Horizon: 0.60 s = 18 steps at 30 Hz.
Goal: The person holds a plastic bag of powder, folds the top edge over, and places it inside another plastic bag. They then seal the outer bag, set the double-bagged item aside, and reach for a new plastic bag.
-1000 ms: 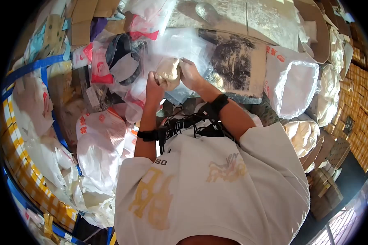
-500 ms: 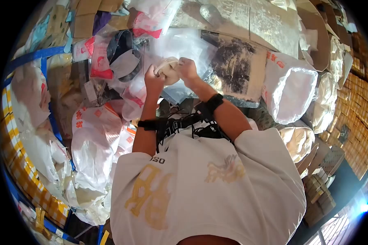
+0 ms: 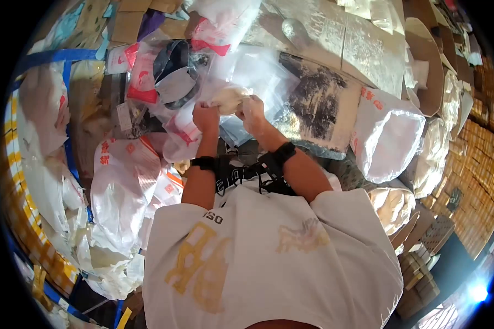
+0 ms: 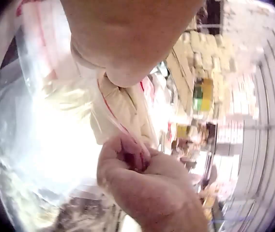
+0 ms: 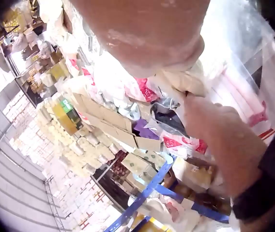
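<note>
A small clear zip bag (image 3: pixel 231 100) with cream-coloured contents is held between both hands over a pile of clear plastic bags (image 3: pixel 247 71). My left hand (image 3: pixel 206 117) pinches its left end with curled fingers. At the other end, my right hand (image 3: pixel 253 115) grips the bag's edge between thumb and fingers. Seen from the left wrist, a red seal line runs along the mouth of the zip bag (image 4: pixel 128 108), and the right hand (image 4: pixel 145 181) pinches that edge. In the right wrist view the right hand partly hides the bag (image 5: pixel 183 82).
Beyond the bags lies a powder-dusted cardboard sheet (image 3: pixel 318 104), with a metal scoop (image 3: pixel 295 33) farther back. An open white sack (image 3: pixel 389 134) stands at the right. Pink-and-white printed bags (image 3: pixel 142 79) and a blue frame (image 3: pixel 60 56) are on the left.
The zip bag was bunched upright a second ago and is now stretched wider between the hands. Both hands still hold it. The head view has shifted a little.
</note>
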Each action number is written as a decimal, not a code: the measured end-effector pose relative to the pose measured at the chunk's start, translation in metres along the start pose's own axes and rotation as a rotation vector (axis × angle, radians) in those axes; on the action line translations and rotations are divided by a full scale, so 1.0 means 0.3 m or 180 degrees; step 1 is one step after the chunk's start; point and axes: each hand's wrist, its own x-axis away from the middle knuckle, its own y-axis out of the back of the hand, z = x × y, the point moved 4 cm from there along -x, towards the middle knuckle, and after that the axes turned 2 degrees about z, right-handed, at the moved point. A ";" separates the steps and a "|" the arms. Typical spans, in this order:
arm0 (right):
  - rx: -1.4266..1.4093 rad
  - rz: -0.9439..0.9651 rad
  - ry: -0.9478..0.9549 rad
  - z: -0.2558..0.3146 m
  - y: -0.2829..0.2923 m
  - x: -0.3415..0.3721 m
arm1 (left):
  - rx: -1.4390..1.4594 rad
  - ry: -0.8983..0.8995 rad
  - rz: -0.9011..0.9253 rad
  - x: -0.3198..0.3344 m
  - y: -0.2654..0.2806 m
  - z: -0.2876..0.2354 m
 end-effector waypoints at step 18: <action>0.5059 0.0234 0.2111 0.256 -0.039 0.126 | 0.0028 -0.0500 0.0465 0.037 -0.047 0.058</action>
